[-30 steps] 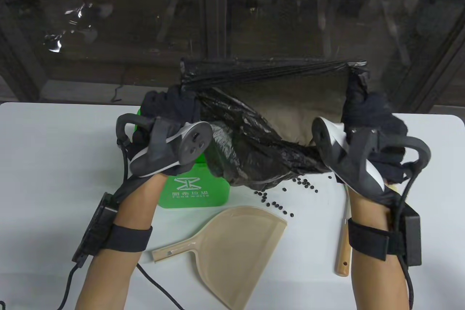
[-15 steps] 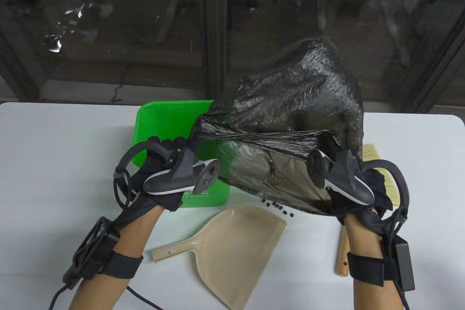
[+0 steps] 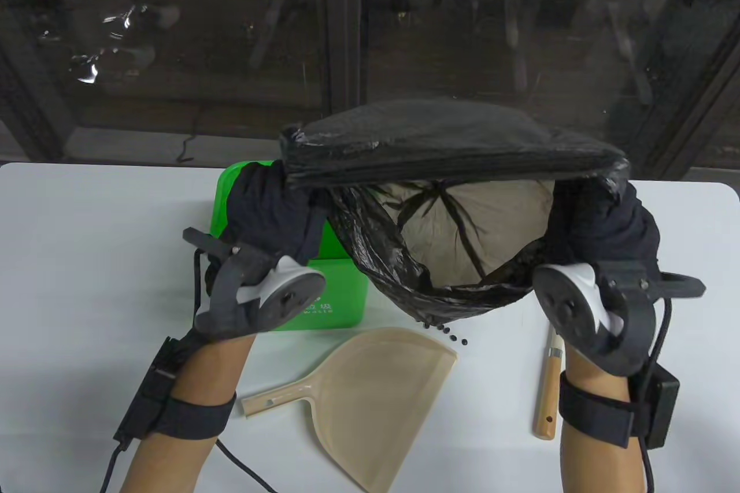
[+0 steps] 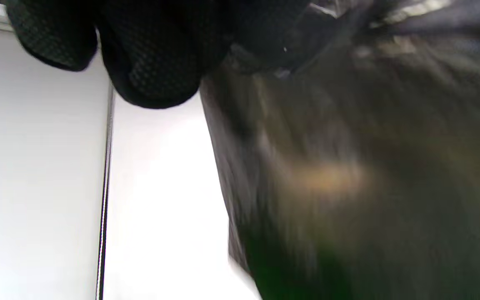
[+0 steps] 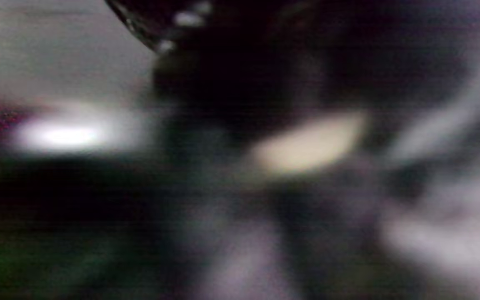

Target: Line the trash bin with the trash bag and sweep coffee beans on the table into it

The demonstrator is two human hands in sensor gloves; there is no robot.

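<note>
Half a second back the trash bag (image 3: 451,181) billowed sideways; now both hands hold its mouth stretched wide above the table, left hand (image 3: 272,215) and right hand (image 3: 601,221) each gripping a rim edge. It looks thin, light, slippery film, best held at the rim. One green trash bin (image 3: 231,198), one dustpan (image 3: 376,395), one brush handle (image 3: 549,389), a few visible coffee beans (image 3: 451,334)

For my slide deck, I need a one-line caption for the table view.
Both gloved hands hold a black trash bag open beside the green bin.
</note>
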